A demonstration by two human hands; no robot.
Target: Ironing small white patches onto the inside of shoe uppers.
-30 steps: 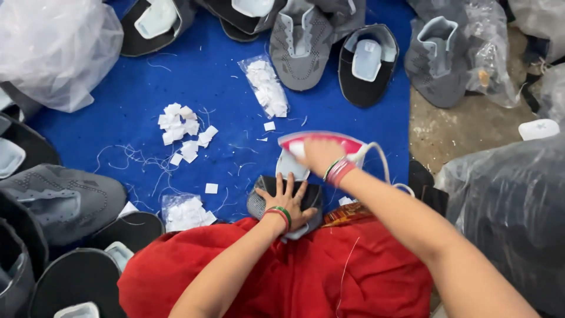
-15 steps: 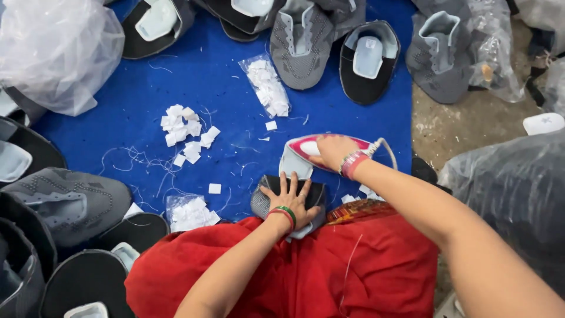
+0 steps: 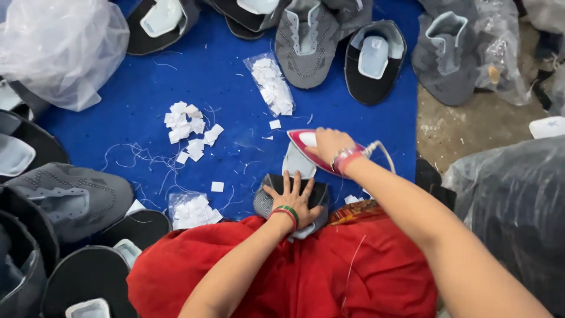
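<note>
Pressing is the step I read here: my right hand (image 3: 331, 145) is clenched around the handle of the red and white iron (image 3: 303, 141), its tip aimed away from me. Just left of it and nearer me, my left hand (image 3: 292, 197) lies flat with fingers spread, pinning the grey shoe upper (image 3: 268, 200) at my lap. Further left sit white patches (image 3: 187, 126) on the blue mat (image 3: 223, 88). I judge the next move needs those 5 fingers kept off the iron's path.
</note>
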